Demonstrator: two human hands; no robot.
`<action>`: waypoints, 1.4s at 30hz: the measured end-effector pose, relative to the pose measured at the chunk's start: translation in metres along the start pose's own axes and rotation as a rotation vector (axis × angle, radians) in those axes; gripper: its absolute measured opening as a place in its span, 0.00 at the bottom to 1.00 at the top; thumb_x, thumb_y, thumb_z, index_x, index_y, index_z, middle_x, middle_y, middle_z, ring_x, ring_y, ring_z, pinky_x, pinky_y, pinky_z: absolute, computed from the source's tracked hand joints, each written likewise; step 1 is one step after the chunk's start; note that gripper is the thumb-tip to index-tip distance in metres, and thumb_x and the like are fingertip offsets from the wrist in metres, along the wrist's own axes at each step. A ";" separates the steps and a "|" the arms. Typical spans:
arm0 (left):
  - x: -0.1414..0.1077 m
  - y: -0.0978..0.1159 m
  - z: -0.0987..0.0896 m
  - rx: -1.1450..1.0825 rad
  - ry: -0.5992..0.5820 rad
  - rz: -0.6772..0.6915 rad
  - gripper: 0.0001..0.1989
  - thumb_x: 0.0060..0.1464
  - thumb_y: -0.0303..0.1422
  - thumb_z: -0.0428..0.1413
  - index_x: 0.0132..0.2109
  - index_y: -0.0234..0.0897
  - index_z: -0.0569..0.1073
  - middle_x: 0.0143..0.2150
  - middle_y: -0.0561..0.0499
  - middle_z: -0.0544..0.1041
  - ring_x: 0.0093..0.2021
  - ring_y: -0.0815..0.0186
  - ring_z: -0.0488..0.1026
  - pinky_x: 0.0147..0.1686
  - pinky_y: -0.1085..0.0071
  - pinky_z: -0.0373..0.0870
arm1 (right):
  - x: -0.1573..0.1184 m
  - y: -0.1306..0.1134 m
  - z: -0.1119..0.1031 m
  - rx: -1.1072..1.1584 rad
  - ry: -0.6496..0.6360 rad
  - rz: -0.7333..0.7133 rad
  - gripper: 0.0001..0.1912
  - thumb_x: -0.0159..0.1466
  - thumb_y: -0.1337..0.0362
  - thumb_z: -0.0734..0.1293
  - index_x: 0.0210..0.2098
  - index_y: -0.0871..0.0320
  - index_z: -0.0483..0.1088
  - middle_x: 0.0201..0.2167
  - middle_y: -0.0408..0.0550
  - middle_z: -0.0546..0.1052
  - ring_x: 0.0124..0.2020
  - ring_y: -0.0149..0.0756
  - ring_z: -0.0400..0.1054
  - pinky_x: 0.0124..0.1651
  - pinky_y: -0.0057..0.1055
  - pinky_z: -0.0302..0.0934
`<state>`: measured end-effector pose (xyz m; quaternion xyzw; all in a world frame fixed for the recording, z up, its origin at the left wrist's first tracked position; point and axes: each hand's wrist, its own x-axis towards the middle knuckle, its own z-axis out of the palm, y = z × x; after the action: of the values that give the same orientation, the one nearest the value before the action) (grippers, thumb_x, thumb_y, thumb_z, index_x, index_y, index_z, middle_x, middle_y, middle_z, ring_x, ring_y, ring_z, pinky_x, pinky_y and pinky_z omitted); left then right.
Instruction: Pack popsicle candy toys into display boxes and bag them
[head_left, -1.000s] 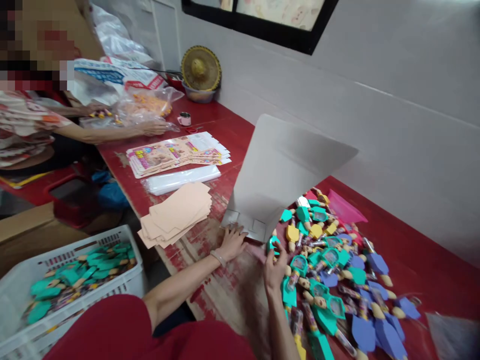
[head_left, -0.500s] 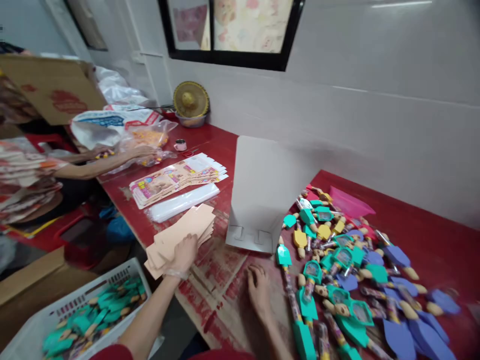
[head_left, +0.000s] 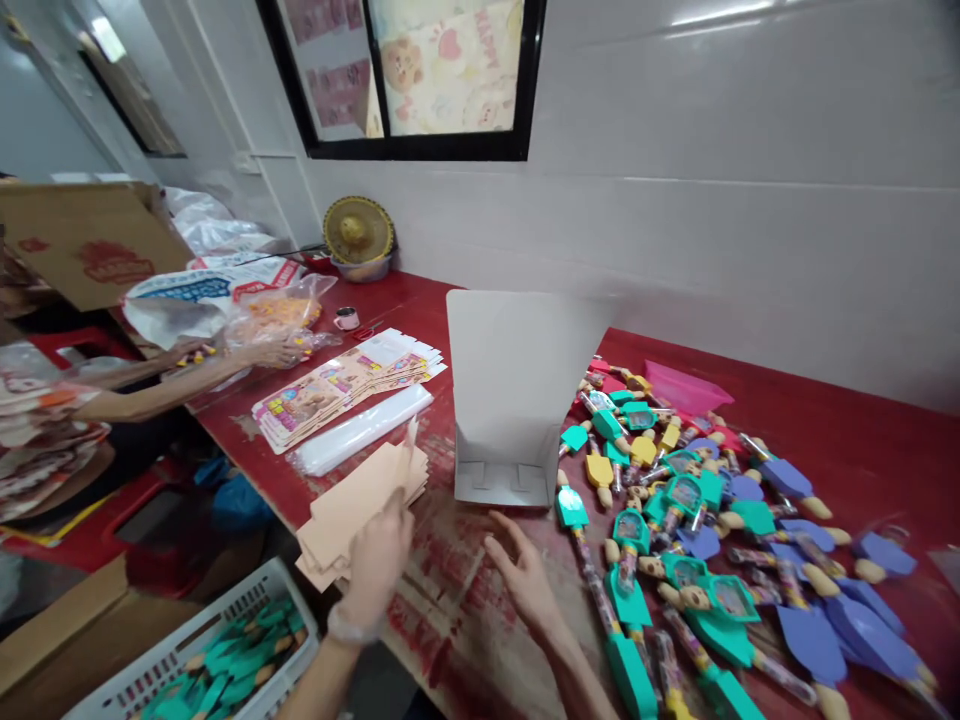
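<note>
My left hand [head_left: 381, 548], blurred by motion, is over the near right edge of a stack of tan cardboard sheets [head_left: 352, 500]. One sheet's edge looks raised by its fingers, but their grip is smeared. My right hand [head_left: 523, 577] hovers at or rests on the worn tabletop, empty, its fingers apart. Just beyond it stands a white cardboard box [head_left: 525, 390] with its tall back flap up and its inside facing me. To the right lies a wide pile of toy shovels, among them a green shovel [head_left: 630, 670] and a purple shovel [head_left: 806, 645], with candy-filled tube handles.
Printed cartons [head_left: 322, 400] lie flat beside a clear plastic sleeve bundle [head_left: 364, 430]. A white basket [head_left: 289, 580] of green shovels stands below the table's left edge. At far left, another person's arms [head_left: 187, 385] reach into plastic bags. A pink tray [head_left: 686, 388] sits behind the pile.
My left hand has shifted toward the near right side of the tan stack, and a sheet's edge has come up. My right hand's fingers have spread. The view has tilted and turned slightly.
</note>
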<state>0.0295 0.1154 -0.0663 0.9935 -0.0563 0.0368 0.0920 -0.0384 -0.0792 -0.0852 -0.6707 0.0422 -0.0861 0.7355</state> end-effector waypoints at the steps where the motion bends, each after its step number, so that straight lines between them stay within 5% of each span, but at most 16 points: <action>1: -0.016 0.011 -0.003 -0.075 0.070 0.203 0.22 0.66 0.33 0.42 0.63 0.33 0.63 0.55 0.39 0.74 0.53 0.57 0.73 0.54 0.61 0.69 | 0.001 -0.009 0.003 0.057 -0.035 -0.019 0.33 0.60 0.47 0.71 0.60 0.54 0.66 0.58 0.55 0.70 0.58 0.50 0.65 0.56 0.44 0.65; 3: -0.045 0.037 -0.006 -0.223 0.148 0.659 0.27 0.62 0.36 0.50 0.66 0.34 0.60 0.64 0.38 0.65 0.65 0.52 0.61 0.62 0.55 0.63 | 0.006 -0.026 0.005 0.154 -0.036 -0.078 0.34 0.61 0.49 0.71 0.63 0.51 0.61 0.61 0.53 0.67 0.60 0.46 0.62 0.60 0.42 0.61; 4: -0.054 0.050 -0.007 -0.278 0.153 0.773 0.30 0.60 0.37 0.52 0.68 0.37 0.58 0.67 0.40 0.60 0.68 0.52 0.56 0.63 0.54 0.62 | 0.008 -0.034 0.003 0.172 0.010 -0.099 0.31 0.62 0.50 0.70 0.61 0.52 0.64 0.59 0.52 0.69 0.58 0.46 0.64 0.60 0.42 0.61; 6: -0.058 0.071 -0.007 -0.407 0.216 0.688 0.31 0.61 0.35 0.52 0.69 0.44 0.53 0.71 0.44 0.54 0.71 0.53 0.47 0.65 0.49 0.57 | 0.008 -0.043 -0.007 0.172 0.147 -0.098 0.23 0.62 0.50 0.70 0.52 0.55 0.70 0.52 0.52 0.74 0.52 0.46 0.69 0.55 0.40 0.64; 9: -0.038 0.090 -0.008 -0.690 0.295 0.286 0.36 0.62 0.38 0.53 0.71 0.44 0.46 0.73 0.43 0.43 0.72 0.53 0.39 0.68 0.46 0.47 | -0.002 -0.041 -0.028 0.220 0.286 -0.061 0.20 0.61 0.49 0.71 0.46 0.55 0.72 0.47 0.50 0.76 0.46 0.44 0.71 0.48 0.37 0.68; 12: -0.017 0.100 -0.007 -1.045 0.100 0.157 0.47 0.56 0.41 0.59 0.71 0.38 0.38 0.72 0.37 0.45 0.71 0.54 0.47 0.68 0.52 0.51 | -0.016 -0.031 -0.039 0.199 0.450 -0.089 0.22 0.62 0.47 0.68 0.49 0.54 0.69 0.49 0.50 0.75 0.47 0.44 0.70 0.49 0.39 0.68; 15: -0.013 0.108 -0.008 -1.217 -0.067 0.108 0.48 0.52 0.41 0.62 0.70 0.37 0.44 0.69 0.37 0.56 0.68 0.55 0.57 0.66 0.57 0.57 | -0.023 -0.029 -0.039 0.002 0.613 -0.102 0.26 0.63 0.43 0.65 0.50 0.56 0.68 0.51 0.53 0.73 0.52 0.47 0.67 0.55 0.43 0.63; 19: -0.021 0.115 -0.020 -1.443 -0.270 0.168 0.37 0.51 0.45 0.63 0.63 0.33 0.62 0.58 0.38 0.71 0.57 0.54 0.70 0.59 0.59 0.66 | -0.017 -0.044 -0.040 -0.130 0.515 -0.114 0.28 0.60 0.44 0.69 0.51 0.57 0.69 0.53 0.55 0.73 0.56 0.49 0.64 0.61 0.45 0.58; 23: -0.031 0.119 -0.031 -1.657 -0.460 0.217 0.26 0.57 0.49 0.57 0.51 0.29 0.74 0.50 0.38 0.77 0.51 0.54 0.74 0.53 0.61 0.70 | -0.017 -0.059 -0.037 0.148 0.289 0.018 0.26 0.58 0.45 0.72 0.45 0.59 0.73 0.44 0.55 0.78 0.47 0.51 0.71 0.52 0.44 0.65; 26: -0.035 0.120 -0.029 -1.677 -0.547 0.182 0.27 0.56 0.51 0.57 0.46 0.28 0.77 0.45 0.39 0.78 0.47 0.54 0.75 0.48 0.63 0.72 | -0.023 -0.059 -0.030 0.392 0.116 0.154 0.25 0.60 0.44 0.70 0.43 0.60 0.75 0.40 0.55 0.79 0.43 0.52 0.73 0.45 0.43 0.69; 29: -0.031 0.116 -0.021 -1.677 -0.610 0.143 0.27 0.55 0.51 0.58 0.44 0.28 0.78 0.41 0.41 0.78 0.42 0.57 0.74 0.44 0.66 0.72 | -0.024 -0.050 -0.032 0.344 0.113 0.161 0.27 0.61 0.42 0.67 0.44 0.61 0.74 0.42 0.57 0.78 0.45 0.52 0.73 0.45 0.44 0.69; 31: -0.025 0.113 -0.017 -1.602 -0.618 0.180 0.26 0.55 0.51 0.57 0.43 0.28 0.78 0.40 0.42 0.78 0.39 0.60 0.74 0.42 0.67 0.71 | -0.022 -0.046 -0.043 0.125 0.255 0.080 0.31 0.58 0.42 0.70 0.49 0.61 0.71 0.45 0.58 0.76 0.47 0.52 0.71 0.49 0.46 0.68; 35: -0.015 0.105 -0.020 -1.243 -0.639 0.438 0.22 0.58 0.48 0.54 0.40 0.30 0.77 0.38 0.46 0.77 0.38 0.62 0.71 0.43 0.68 0.69 | -0.018 -0.053 -0.076 -0.514 0.648 -0.303 0.39 0.58 0.46 0.70 0.62 0.57 0.59 0.59 0.58 0.66 0.62 0.52 0.57 0.63 0.53 0.53; 38: -0.011 0.099 -0.023 -1.005 -0.744 0.606 0.20 0.59 0.46 0.52 0.39 0.33 0.77 0.39 0.47 0.77 0.40 0.59 0.72 0.45 0.66 0.69 | -0.019 -0.063 -0.091 -0.673 0.515 -0.378 0.29 0.64 0.51 0.66 0.61 0.55 0.63 0.59 0.55 0.67 0.63 0.49 0.56 0.66 0.51 0.48; 40: -0.007 0.093 -0.016 -0.893 -0.599 0.581 0.20 0.56 0.46 0.56 0.48 0.36 0.76 0.49 0.44 0.76 0.52 0.51 0.70 0.55 0.58 0.65 | -0.021 -0.063 -0.095 -0.553 0.492 -0.314 0.24 0.65 0.51 0.65 0.56 0.55 0.68 0.54 0.54 0.72 0.57 0.47 0.64 0.61 0.47 0.56; 42: -0.001 0.085 -0.004 -0.801 -0.261 0.403 0.31 0.50 0.46 0.60 0.59 0.39 0.69 0.63 0.40 0.65 0.66 0.44 0.55 0.65 0.49 0.49 | -0.022 -0.055 -0.095 -0.347 0.634 -0.245 0.25 0.64 0.50 0.67 0.55 0.56 0.67 0.48 0.54 0.75 0.49 0.46 0.69 0.53 0.43 0.63</action>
<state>0.0179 0.0334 -0.0477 0.8454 -0.2690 -0.0958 0.4514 -0.0813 -0.1733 -0.0405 -0.7255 0.2013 -0.3681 0.5455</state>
